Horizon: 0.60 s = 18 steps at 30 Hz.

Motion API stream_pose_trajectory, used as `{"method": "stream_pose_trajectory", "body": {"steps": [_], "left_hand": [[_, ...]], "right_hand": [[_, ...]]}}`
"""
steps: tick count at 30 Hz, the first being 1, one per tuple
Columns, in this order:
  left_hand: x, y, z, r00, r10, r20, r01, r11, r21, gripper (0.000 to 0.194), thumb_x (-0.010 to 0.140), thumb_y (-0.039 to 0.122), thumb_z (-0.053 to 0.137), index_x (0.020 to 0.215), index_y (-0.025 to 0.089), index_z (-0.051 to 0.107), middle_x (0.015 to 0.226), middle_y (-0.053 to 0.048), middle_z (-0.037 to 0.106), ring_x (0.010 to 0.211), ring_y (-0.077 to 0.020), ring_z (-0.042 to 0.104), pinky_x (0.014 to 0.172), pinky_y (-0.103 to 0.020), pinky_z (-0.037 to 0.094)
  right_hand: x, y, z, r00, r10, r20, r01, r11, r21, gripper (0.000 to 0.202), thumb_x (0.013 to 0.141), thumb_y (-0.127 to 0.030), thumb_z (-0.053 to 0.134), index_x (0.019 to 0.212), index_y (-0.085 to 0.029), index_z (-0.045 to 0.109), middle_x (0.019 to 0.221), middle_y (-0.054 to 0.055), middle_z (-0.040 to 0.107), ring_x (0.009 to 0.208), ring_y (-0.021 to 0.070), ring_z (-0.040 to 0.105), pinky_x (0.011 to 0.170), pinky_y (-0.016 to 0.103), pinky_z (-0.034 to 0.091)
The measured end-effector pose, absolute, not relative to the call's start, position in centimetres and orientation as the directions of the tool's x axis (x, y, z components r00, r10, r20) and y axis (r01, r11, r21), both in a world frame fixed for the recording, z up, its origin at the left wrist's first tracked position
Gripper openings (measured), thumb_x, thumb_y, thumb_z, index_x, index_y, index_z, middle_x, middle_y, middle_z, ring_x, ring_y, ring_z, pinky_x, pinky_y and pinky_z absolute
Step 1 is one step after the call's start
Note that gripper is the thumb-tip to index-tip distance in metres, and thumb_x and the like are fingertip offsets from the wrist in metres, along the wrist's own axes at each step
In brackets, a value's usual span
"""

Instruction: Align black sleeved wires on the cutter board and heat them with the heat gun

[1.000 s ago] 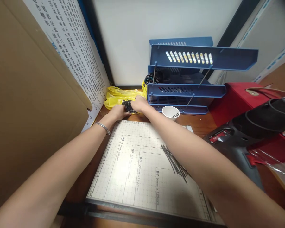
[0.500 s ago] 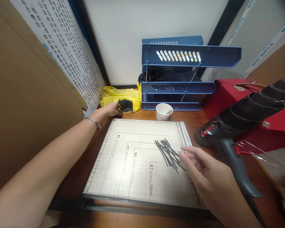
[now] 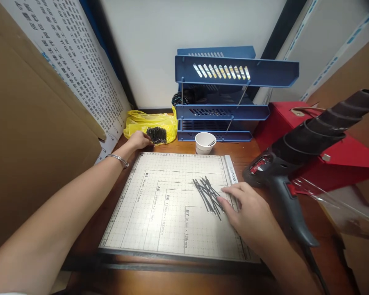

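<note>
Several thin black wires or tubes (image 3: 206, 196) lie crossed in a loose heap on the grid-marked paper trimmer board (image 3: 135, 221). My right hand (image 3: 249, 213) hovers at the heap's right side, thumb and forefinger apart, the thumb close to the wire ends. Past the board's far left corner, my left hand (image 3: 139, 140) is bent down with fingers curled together at the left end of a dense bundle of short black pieces (image 3: 156, 135). Its fingertips are mostly hidden. The bundle rests on a yellow plastic bag (image 3: 150, 119).
A white paper cup (image 3: 205, 143) with a few dark pieces stands behind the board. Blue tiered trays (image 3: 233, 112) rise at the back. On the right are a black heat gun (image 3: 290, 192) and a red box (image 3: 350, 159). Cardboard (image 3: 39, 94) walls the left.
The whole view has shifted slightly, so things appear further left. My right hand has moved closer to the loose heap, its fingers lower. My left hand stays by the bundle.
</note>
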<state>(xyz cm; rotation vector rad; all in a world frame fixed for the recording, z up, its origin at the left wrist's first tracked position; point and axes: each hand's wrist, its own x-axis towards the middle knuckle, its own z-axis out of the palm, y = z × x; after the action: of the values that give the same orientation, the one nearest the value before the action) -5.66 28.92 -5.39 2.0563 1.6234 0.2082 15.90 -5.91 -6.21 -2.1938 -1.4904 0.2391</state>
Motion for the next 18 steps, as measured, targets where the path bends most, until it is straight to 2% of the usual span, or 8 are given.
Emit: {"method": "stream_pose_trajectory", "body": {"steps": [5, 9, 11, 13, 14, 16, 18], "left_hand": [[-5.8, 27.9, -4.7, 0.211, 0.965, -0.158, 0.899, -0.128, 0.418, 0.031, 0.097, 0.035, 0.064, 0.120, 0.014, 0.064, 0.121, -0.006, 0.065, 0.106, -0.0260, 0.066, 0.090, -0.042, 0.056], [-6.2, 25.3, -2.6, 0.141, 0.990, -0.020, 0.907, -0.121, 0.403, 0.034, 0.096, 0.034, 0.064, 0.124, 0.015, 0.062, 0.126, -0.011, 0.064, 0.112, -0.0259, 0.064, 0.096, -0.048, 0.053], [-6.3, 22.3, -1.3, 0.138, 0.987, 0.076, 0.897, -0.158, 0.412, 0.033, 0.095, 0.030, 0.063, 0.123, 0.015, 0.063, 0.124, -0.012, 0.067, 0.116, -0.0281, 0.062, 0.100, -0.044, 0.049], [-6.2, 17.9, -0.3, 0.182, 0.973, 0.143, 0.876, -0.226, 0.425, 0.027, 0.092, 0.030, 0.061, 0.114, 0.015, 0.068, 0.116, -0.010, 0.072, 0.109, -0.0293, 0.065, 0.097, -0.039, 0.048], [-6.2, 15.3, -0.1, 0.237, 0.961, 0.140, 0.858, -0.275, 0.434, 0.022, 0.090, 0.031, 0.062, 0.105, 0.017, 0.071, 0.105, -0.007, 0.075, 0.098, -0.0276, 0.068, 0.091, -0.037, 0.051], [-5.8, 9.8, -0.5, 0.345, 0.929, 0.134, 0.814, -0.367, 0.450, 0.016, 0.088, 0.032, 0.062, 0.091, 0.022, 0.074, 0.093, -0.003, 0.077, 0.083, -0.0242, 0.068, 0.080, -0.035, 0.053], [-5.3, 4.9, -1.8, 0.455, 0.884, 0.111, 0.762, -0.450, 0.465, 0.013, 0.087, 0.033, 0.064, 0.083, 0.025, 0.074, 0.087, -0.001, 0.077, 0.081, -0.0230, 0.068, 0.078, -0.035, 0.054]], "right_hand": [[15.5, -6.1, -5.8, 0.384, 0.921, 0.064, 0.797, -0.296, -0.526, 0.022, 0.090, -0.038, 0.055, 0.086, -0.023, 0.069, 0.091, 0.004, 0.070, 0.084, 0.0213, 0.067, 0.075, 0.035, 0.046], [15.4, -6.0, -5.0, 0.397, 0.914, 0.086, 0.824, -0.314, -0.471, 0.030, 0.089, -0.048, 0.060, 0.096, -0.021, 0.071, 0.096, 0.006, 0.072, 0.090, 0.0250, 0.068, 0.079, 0.038, 0.047], [15.3, -5.8, -4.7, 0.384, 0.919, 0.090, 0.848, -0.312, -0.429, 0.031, 0.088, -0.046, 0.061, 0.100, -0.020, 0.071, 0.100, 0.008, 0.072, 0.093, 0.0270, 0.068, 0.080, 0.039, 0.047], [15.0, -5.7, -4.3, 0.409, 0.911, 0.047, 0.847, -0.359, -0.393, 0.029, 0.089, -0.042, 0.060, 0.102, -0.019, 0.071, 0.101, 0.009, 0.072, 0.092, 0.0288, 0.068, 0.077, 0.040, 0.047], [14.9, -5.7, -4.1, 0.428, 0.904, 0.016, 0.837, -0.389, -0.385, 0.028, 0.089, -0.040, 0.060, 0.103, -0.018, 0.071, 0.102, 0.010, 0.072, 0.092, 0.0294, 0.068, 0.076, 0.040, 0.047], [14.7, -5.6, -3.8, 0.442, 0.896, -0.039, 0.814, -0.420, -0.401, 0.025, 0.089, -0.033, 0.059, 0.105, -0.017, 0.071, 0.105, 0.010, 0.072, 0.095, 0.0296, 0.068, 0.077, 0.040, 0.047], [14.6, -5.7, -3.7, 0.416, 0.907, -0.063, 0.801, -0.399, -0.447, 0.023, 0.089, -0.025, 0.057, 0.106, -0.018, 0.071, 0.107, 0.009, 0.072, 0.099, 0.0284, 0.067, 0.081, 0.039, 0.047]]}}
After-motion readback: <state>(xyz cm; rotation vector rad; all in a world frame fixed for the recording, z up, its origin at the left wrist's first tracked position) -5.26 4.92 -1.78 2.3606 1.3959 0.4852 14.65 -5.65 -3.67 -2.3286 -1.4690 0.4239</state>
